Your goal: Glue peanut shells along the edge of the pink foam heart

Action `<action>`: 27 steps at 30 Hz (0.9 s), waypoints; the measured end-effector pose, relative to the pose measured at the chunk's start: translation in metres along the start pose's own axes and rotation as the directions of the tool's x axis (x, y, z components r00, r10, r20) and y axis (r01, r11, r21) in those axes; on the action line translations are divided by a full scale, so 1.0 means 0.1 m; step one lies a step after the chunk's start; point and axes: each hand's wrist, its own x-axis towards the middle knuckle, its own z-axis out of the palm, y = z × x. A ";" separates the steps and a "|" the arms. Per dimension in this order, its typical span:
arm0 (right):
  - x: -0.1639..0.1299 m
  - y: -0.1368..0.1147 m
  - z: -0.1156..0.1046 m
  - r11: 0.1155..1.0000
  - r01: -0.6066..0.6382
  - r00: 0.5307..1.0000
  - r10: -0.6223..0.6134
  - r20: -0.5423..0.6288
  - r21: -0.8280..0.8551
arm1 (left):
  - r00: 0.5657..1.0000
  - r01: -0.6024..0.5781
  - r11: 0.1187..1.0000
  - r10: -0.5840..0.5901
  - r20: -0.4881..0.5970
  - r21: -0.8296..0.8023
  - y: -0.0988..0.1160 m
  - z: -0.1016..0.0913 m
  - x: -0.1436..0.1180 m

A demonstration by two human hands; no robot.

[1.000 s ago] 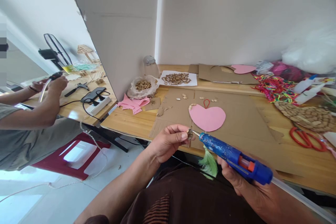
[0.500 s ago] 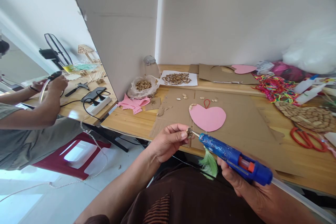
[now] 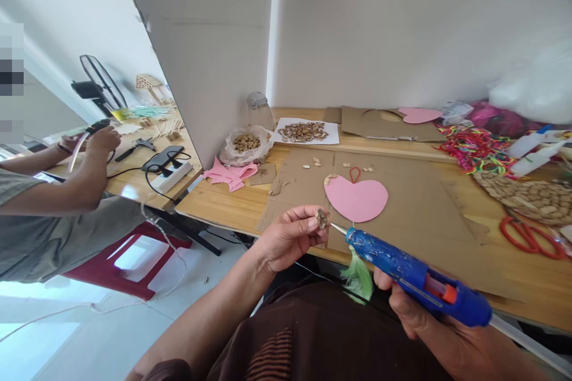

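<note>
Wooden table, cardboard sheet, red scissors, pink scraps

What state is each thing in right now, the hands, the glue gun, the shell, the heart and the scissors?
left hand: pinching a small shell
right hand: gripping the blue glue gun
glue gun: nozzle just off the shell
pink heart: flat on cardboard
red scissors: lying on the table

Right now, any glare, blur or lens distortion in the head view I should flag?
Head view: even daylight, soft shadows. Wide-angle bending at the edges, the partition leaning. The white bag top right is blown out; glare on the floor bottom left. A pixelated patch sits at the left edge. Left hand, shell piece and glue gun are sharp.
</note>
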 end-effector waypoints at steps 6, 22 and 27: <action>0.02 -0.02 0.02 0.997 0.063 0.998 -0.063 0.020 -0.032 | 0.999 0.008 1.000 -0.008 0.038 0.008 0.00 -0.02 0.01; 0.07 -0.05 0.02 0.996 0.082 0.987 -0.076 0.139 -0.035 | 0.998 -0.028 0.999 0.030 0.056 -0.041 -0.02 -0.02 0.00; 0.08 -0.07 0.02 0.994 0.099 0.989 -0.094 0.115 -0.041 | 0.998 -0.031 0.999 0.033 0.060 -0.037 -0.03 -0.01 0.00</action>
